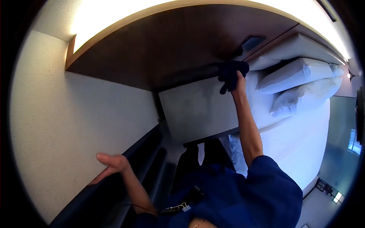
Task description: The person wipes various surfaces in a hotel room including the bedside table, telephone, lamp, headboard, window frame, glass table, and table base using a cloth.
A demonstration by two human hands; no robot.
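Note:
A bunched dark blue cloth (229,76) is gripped in my right hand (240,83), the arm stretched far forward. The cloth is at the lower edge of the dark wood wall panel (171,41), just over the back of a pale-topped bedside surface (201,110). Whether it presses on the panel or hangs just off it, I cannot tell. My left hand (114,163) is out at the left with thumb and fingers apart, holding nothing. It is by the textured pale wall (76,114), at the top edge of a dark padded seat back (133,155).
A bed (296,136) with white bedding and several white pillows (289,76) lies to the right. On the panel above the cloth is a small dark glossy plate (253,43). A lit ledge (182,5) runs along the panel's top. My legs (190,159) are close to the bedside surface.

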